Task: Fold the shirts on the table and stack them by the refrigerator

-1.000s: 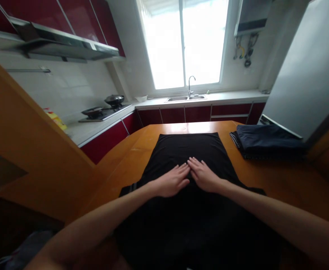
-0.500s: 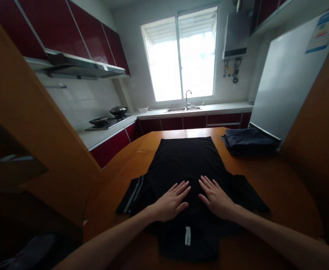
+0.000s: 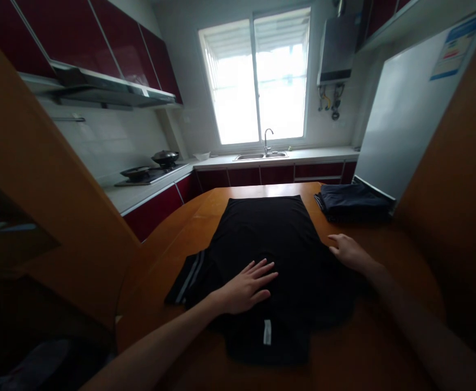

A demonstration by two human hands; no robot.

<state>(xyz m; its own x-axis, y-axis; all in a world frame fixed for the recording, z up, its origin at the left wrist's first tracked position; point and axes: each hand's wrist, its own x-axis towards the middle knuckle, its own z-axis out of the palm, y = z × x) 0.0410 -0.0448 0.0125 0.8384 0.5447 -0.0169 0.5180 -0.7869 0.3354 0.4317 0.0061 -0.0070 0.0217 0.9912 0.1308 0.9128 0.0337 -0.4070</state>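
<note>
A black T-shirt (image 3: 268,239) lies spread flat on the orange wooden table (image 3: 384,336), collar toward me, with a white label near the neck. My left hand (image 3: 244,285) rests flat on the shirt's middle, fingers spread. Over at the shirt's right edge, near the right sleeve, my right hand (image 3: 346,250) touches the fabric with its fingers bent; whether it grips the cloth is unclear. The left sleeve with grey stripes (image 3: 189,277) lies out to the left.
A folded dark garment pile (image 3: 352,202) sits at the table's far right beside a white fridge (image 3: 409,114). Beyond the table run red cabinets, a sink with tap (image 3: 262,155), a stove with pans (image 3: 148,171) and a bright window.
My right hand has slid from the shirt's middle out to its right edge. The left hand stays flat in place. The view has steadied slightly.
</note>
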